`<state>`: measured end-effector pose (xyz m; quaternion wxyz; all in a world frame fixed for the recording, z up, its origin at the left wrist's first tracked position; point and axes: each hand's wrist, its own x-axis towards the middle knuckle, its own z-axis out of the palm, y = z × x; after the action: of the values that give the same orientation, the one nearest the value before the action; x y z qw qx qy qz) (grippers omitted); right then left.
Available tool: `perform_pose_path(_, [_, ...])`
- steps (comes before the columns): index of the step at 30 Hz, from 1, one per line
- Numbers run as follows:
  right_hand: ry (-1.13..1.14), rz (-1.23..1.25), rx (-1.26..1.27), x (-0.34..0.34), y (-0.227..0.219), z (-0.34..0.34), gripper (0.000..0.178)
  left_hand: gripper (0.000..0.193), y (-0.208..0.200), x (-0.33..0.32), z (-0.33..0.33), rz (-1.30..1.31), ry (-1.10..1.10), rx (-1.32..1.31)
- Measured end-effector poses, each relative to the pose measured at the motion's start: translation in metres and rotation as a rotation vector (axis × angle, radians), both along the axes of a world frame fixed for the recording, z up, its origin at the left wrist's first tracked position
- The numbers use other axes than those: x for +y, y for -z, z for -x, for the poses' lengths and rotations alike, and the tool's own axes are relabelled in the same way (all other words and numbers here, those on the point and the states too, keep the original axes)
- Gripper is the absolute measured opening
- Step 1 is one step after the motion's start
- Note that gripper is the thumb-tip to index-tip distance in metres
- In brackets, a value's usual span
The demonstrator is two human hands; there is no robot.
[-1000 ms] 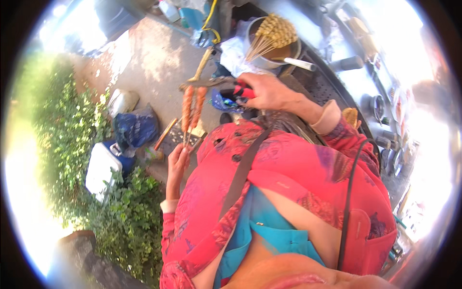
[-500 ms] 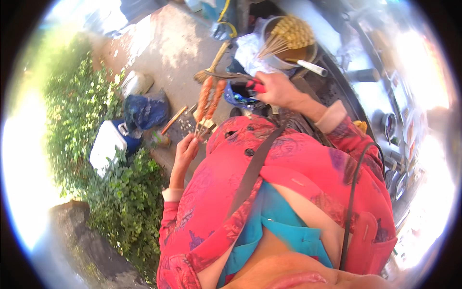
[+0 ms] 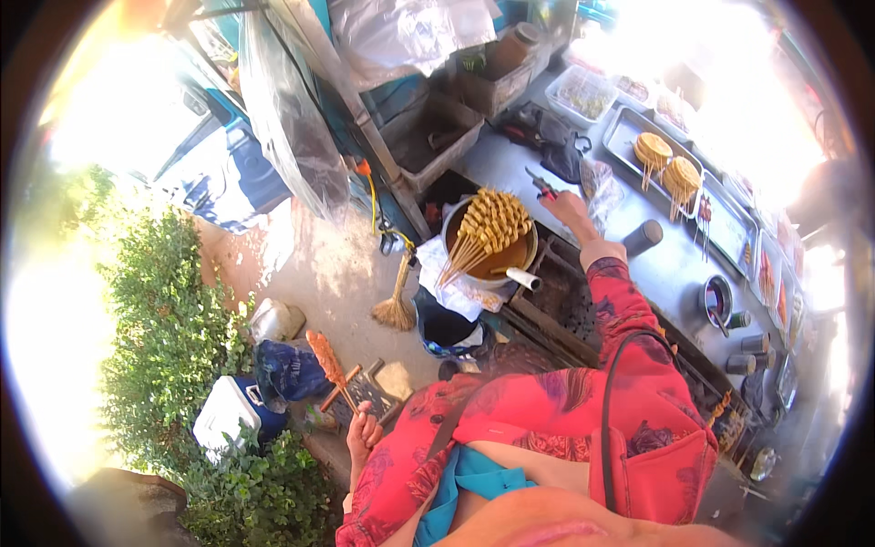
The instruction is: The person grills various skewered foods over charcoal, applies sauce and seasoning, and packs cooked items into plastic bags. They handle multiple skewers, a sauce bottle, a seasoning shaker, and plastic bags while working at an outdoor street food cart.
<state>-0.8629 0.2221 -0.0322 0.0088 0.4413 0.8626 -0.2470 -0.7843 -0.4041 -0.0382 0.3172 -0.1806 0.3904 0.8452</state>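
Observation:
My left hand (image 3: 364,432) is closed around the thin stick of a skewered reddish sausage (image 3: 325,357), which points up and away over the ground. A second sausage cannot be made out from this angle. Stretched out over the metal worktop (image 3: 597,196), my right hand (image 3: 569,214) grips red-handled scissors (image 3: 544,187), their dark blades pointing away to the left. Just left of that hand, a pot (image 3: 453,219) of brown broth holds a bunch of folded, yellowish skewers (image 3: 492,223) and a white-handled utensil (image 3: 523,278).
Metal trays (image 3: 622,128) with round skewered bundles (image 3: 681,178) line the worktop's far side. A dark cylindrical container (image 3: 643,237) stands near my right forearm. Below are a straw broom (image 3: 395,312), a blue bag (image 3: 290,369), a white-lidded cooler (image 3: 223,415) and leafy bushes (image 3: 150,319).
My right hand has moved away from the sausages, with the scissors, out over the worktop. My left hand still holds the skewer, lower in view. The view has swung toward the worktop.

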Motion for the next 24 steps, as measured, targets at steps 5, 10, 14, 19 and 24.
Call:
perform_pose_path(5, [0.120, -0.261, -0.011, 0.009, 0.050, 0.025, 0.061, 0.025, -0.030, 0.026, -0.006, -0.282, -0.038, -0.074])
perform_pose_path(10, [-0.091, 0.047, 1.112, -0.005, -0.113, 0.111, 0.050, 0.027, -0.014, 0.029, -0.011, -0.262, -0.031, 0.030])
perform_pose_path(14, [-0.203, -0.143, 1.173, -0.033, -0.233, 0.167, 0.044, 0.030, -0.031, 0.061, 0.022, -0.147, 0.009, 0.209])
perform_pose_path(19, [-0.221, -0.334, 1.102, -0.001, -0.244, 0.192, 0.043, 0.027, -0.059, 0.068, 0.055, -0.039, -0.014, 0.314])
perform_pose_path(24, [-0.220, -0.518, 1.070, 0.011, -0.271, 0.168, 0.036, 0.022, -0.063, 0.057, 0.093, 0.283, 0.000, 0.698])
